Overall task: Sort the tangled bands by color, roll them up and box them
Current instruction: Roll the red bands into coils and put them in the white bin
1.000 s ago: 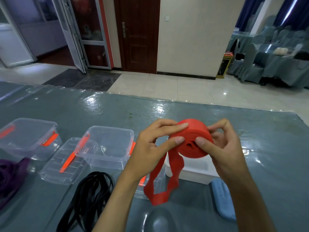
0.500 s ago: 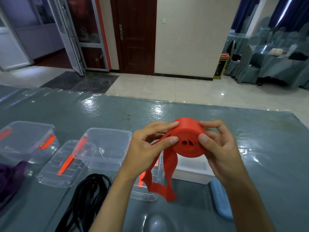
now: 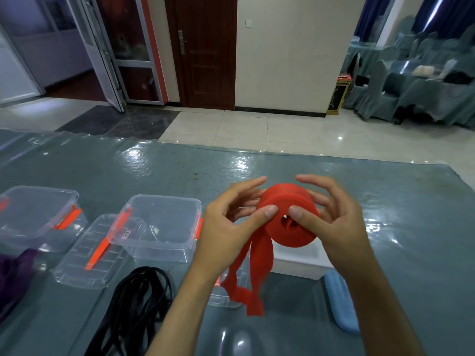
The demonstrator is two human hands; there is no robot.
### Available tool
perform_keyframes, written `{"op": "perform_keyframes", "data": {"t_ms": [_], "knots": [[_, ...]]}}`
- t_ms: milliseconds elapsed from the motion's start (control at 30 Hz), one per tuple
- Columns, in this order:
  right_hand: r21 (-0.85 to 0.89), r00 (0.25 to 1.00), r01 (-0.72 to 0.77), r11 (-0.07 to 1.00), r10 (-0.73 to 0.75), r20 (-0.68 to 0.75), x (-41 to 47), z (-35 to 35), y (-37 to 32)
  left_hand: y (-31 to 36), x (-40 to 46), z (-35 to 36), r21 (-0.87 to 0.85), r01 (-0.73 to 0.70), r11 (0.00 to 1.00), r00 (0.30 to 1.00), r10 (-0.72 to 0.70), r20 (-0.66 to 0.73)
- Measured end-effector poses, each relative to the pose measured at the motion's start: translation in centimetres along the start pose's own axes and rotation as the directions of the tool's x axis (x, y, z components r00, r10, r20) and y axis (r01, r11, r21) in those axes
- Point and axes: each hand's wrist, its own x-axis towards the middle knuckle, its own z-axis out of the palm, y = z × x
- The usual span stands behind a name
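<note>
Since a second ago both thumbs have come round to the near face of the red roll (image 3: 289, 222), and the forefingers have lifted off its top; the loose tail hangs a little shorter.

At far left the purple band (image 3: 12, 271) lies in a heap at the table edge, not yet rolled as far as I can see. Beside it stand a clear box (image 3: 38, 209), a lid (image 3: 95, 255) lying flat, and a second clear box (image 3: 159, 224); I see no band in either. Near them the black band (image 3: 138, 301) lies loose and unrolled.

In the middle the left hand (image 3: 228, 235) pinches the roll with its thumb on the near face, fingers behind, the forefinger spread above. The roll is held above the table, over a white box (image 3: 300, 263), its tail (image 3: 246, 278) dangling over a third clear box. The right hand (image 3: 331, 222) holds the roll's other side likewise, thumb beside the hollow.

I judge red nearly wound, then boxing; purple and black remain.
</note>
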Motion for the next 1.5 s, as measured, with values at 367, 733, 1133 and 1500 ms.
{"op": "perform_keyframes", "data": {"t_ms": [367, 733, 1133, 1500], "knots": [[0.125, 0.982, 0.100, 0.987, -0.077, -0.175, 2.5, 1.0, 1.1, -14.1, -2.7, -6.8, 0.054, 0.572, 0.819, 0.804, -0.572, 0.160], [0.117, 0.990, 0.091, 0.989, -0.078, -0.114, 6.7, 3.6, 2.3, -24.1, -6.0, -7.8, 0.223, 0.563, 0.796, 0.780, -0.601, 0.173], [0.091, 0.970, 0.112, 0.990, -0.089, -0.228, 6.2, 2.4, 1.7, -24.9, -6.8, -9.9, 0.079, 0.548, 0.832, 0.797, -0.492, -0.351], [0.007, 0.957, 0.133, 0.991, -0.127, -0.261, 2.8, 1.1, 1.6, -23.5, -8.7, -10.9, 0.365, 0.544, 0.755, 0.838, -0.512, -0.190]]}}
